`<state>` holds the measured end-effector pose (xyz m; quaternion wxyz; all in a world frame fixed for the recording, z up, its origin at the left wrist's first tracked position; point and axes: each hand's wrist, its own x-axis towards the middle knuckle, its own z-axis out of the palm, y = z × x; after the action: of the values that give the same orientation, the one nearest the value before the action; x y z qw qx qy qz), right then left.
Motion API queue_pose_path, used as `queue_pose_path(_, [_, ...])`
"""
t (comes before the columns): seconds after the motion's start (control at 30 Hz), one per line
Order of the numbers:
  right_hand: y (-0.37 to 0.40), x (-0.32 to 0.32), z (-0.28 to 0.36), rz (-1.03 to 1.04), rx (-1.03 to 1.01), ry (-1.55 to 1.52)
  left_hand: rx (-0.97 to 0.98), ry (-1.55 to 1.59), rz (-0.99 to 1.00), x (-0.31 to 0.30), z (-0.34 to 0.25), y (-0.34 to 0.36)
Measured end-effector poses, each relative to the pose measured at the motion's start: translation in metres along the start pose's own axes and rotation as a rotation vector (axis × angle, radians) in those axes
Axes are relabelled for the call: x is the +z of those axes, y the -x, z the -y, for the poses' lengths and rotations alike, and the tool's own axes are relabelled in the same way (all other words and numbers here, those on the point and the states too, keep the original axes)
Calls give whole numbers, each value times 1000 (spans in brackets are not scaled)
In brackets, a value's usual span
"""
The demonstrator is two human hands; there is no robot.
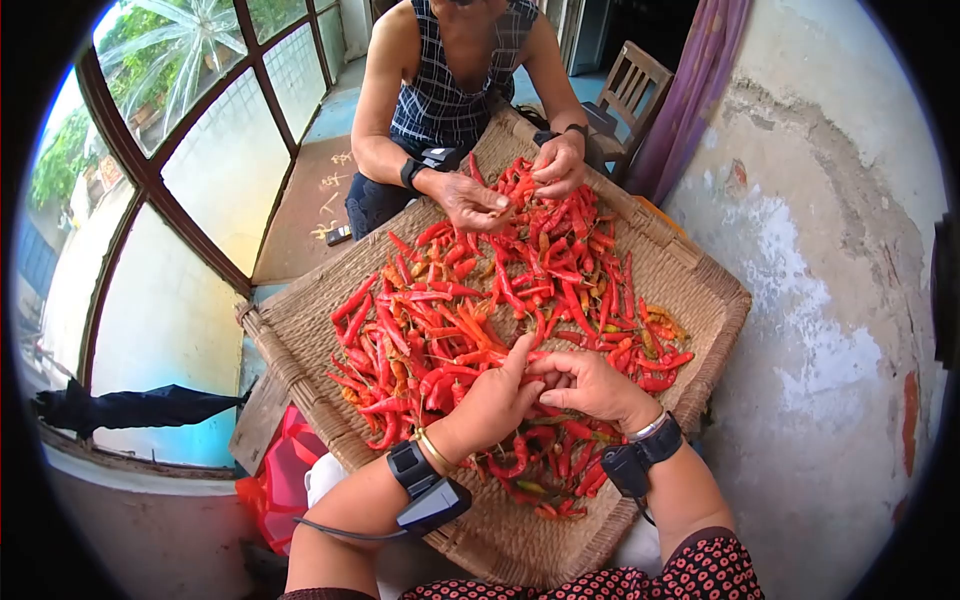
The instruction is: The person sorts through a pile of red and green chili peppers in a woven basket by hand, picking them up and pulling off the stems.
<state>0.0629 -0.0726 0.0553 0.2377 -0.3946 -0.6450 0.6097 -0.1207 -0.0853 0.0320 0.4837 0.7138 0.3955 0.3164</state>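
My left hand (490, 402) and my right hand (597, 388) meet over the near part of a heap of red chili peppers (440, 330). Their fingers are closed and nearly touching, pinched on a red chili pepper, most of which the fingers hide. Beneath them, the heap lies in a wide, square woven basket (300, 318) with a raised rim. Most peppers are bright red and some are wrinkled, orange or greenish, with thin stems. A wristband with a small black box sits on each of my wrists, and a bangle on the left.
Across the basket, another person (465, 80) holds both hands over the peppers. A wooden chair (632, 85) stands behind at right, by a purple curtain (705, 90). A peeling wall (820, 260) bounds the right, framed windows the left. A folded black umbrella (150, 407) and pink bag (290, 470) are at left.
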Motion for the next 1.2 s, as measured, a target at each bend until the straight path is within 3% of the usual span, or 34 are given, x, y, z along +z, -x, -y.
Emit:
queue_pose_path(0.13, [-2,-4,-11,17,28,144,-149,166,-5,-8,-14,0])
queue_pose_path(0.2, [-3,-13,-20,-86,83,155,80,-516,-84,-14,-4,-1])
queue_pose_path(0.23, [-3,-17,-10,-120,182,-23,156,-626,-235,-16,-11,-2])
queue_pose_path(0.37, [-8,-33,-14,-440,-98,-387,183,-647,-406,-30,-12,-6])
queue_pose_path(0.43, [-10,-29,-6,-591,-109,-409,197,-632,-438,-33,-9,-7])
queue_pose_path(0.57, [-9,-26,-12,-465,49,-224,153,-774,-261,-32,-4,-3])
queue_pose_path(0.63, [-12,-14,-13,-275,117,-100,-15,-966,-4,-25,-1,-1])
queue_pose_path(0.67, [-15,-10,-26,-234,68,-48,-13,-996,15,-23,-3,0])
queue_pose_path(0.7, [-12,-6,-13,-189,143,137,-14,-993,16,-22,-2,2])
queue_pose_path(0.77, [-13,-2,-26,-152,-15,373,50,-1062,31,-23,0,3])
queue_pose_path(0.9, [-12,2,-21,18,18,540,69,-1012,123,-22,3,4])
queue_pose_path(0.97, [-13,5,-27,160,29,644,236,-855,106,-18,8,5])
queue_pose_path(1.03, [-12,10,-34,113,-48,695,162,-732,146,-17,3,3])
queue_pose_path(1.1, [-12,10,-33,3,-32,989,275,-401,4,-20,2,0])
queue_pose_path(1.13, [-11,8,-29,0,-30,985,275,-401,8,-24,-2,-1])
queue_pose_path(1.2, [-6,-3,-14,-69,-97,889,62,-105,-41,-36,-11,-2])
